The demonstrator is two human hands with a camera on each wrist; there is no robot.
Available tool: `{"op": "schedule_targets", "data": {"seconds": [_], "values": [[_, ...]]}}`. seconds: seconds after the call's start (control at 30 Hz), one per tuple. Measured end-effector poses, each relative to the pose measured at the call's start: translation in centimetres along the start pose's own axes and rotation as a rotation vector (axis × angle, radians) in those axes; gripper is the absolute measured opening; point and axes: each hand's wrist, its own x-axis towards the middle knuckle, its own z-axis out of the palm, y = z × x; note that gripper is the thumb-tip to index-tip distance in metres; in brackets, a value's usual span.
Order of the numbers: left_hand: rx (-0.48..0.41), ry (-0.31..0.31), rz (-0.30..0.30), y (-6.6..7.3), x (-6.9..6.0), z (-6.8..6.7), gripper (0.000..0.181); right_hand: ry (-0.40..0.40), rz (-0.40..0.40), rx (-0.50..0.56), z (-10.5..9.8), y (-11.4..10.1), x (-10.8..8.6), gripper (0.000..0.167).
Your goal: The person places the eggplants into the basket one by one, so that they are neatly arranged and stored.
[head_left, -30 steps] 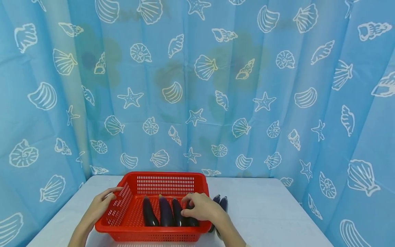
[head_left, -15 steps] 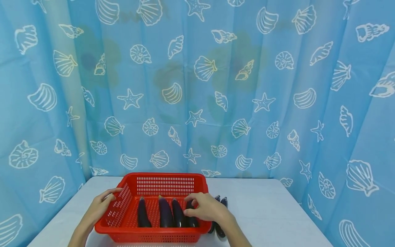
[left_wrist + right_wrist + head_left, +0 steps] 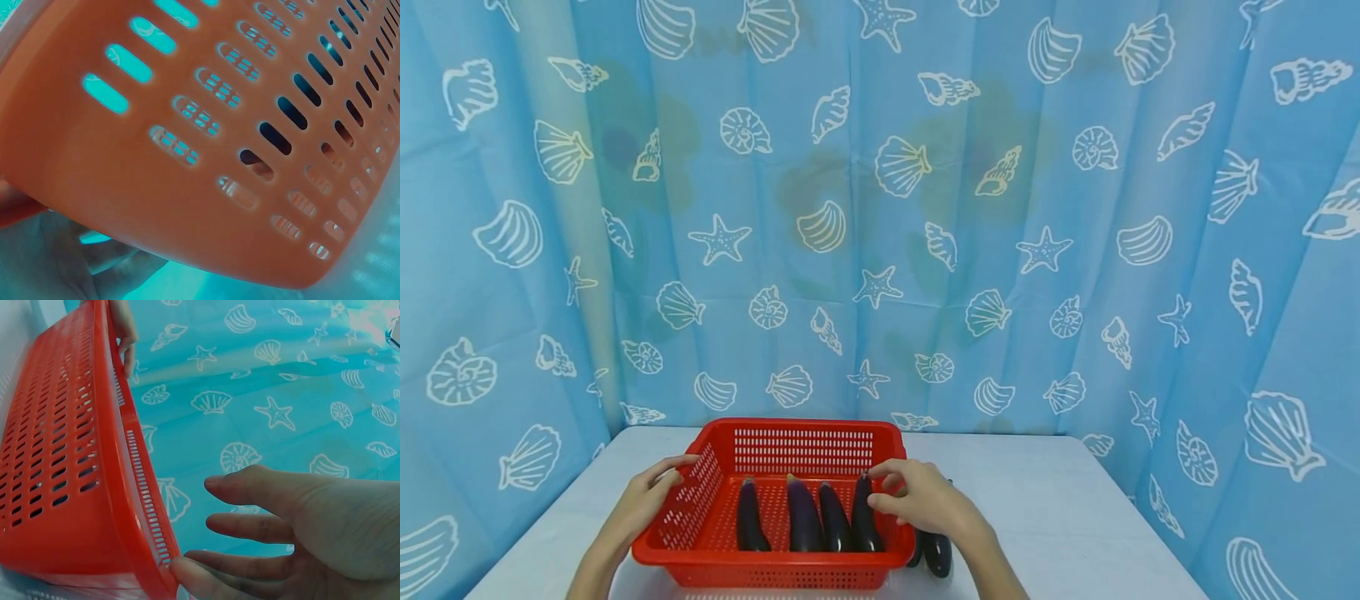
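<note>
Thumb and fingers of my right grip stand loosely parted with nothing held between them, beside the right rim of the red basket. My left grip has that basket by its left rim, fingers bent over the edge. Four eggplants lie side by side inside, stem ends away from me; the leftmost has a gap beside it. The rightmost eggplant lies nearest my right fingers. Two outer eggplants rest just beyond the right wall, partly covered by my right hand; whether they touch the wall, I cannot tell.

I judge this to be about placing and lining up eggplants. A glossy skin could slip, so I would take each one around its thick middle, lift it clear of the rim, lower it gently and avoid nudging its neighbours. Light pressure from my left should be enough to steady the basket without tipping it.

White and flat, the worktop runs back to a blue curtain printed with white shells and starfish, which hangs behind and along both sides.
</note>
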Motion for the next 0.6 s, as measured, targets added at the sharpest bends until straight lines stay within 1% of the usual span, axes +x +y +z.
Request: {"op": "schedule_targets", "data": {"seconds": [0.17, 0.6], "values": [[0.015, 0.001, 0.001, 0.1, 0.0, 0.0, 0.047, 0.009, -0.020, 0.037, -0.2, 0.6, -0.1, 0.042], [0.012, -0.003, 0.001, 0.1, -0.1, -0.1, 0.047, 0.053, 0.009, 0.069, -0.9, 2.3, -0.8, 0.046]]}}
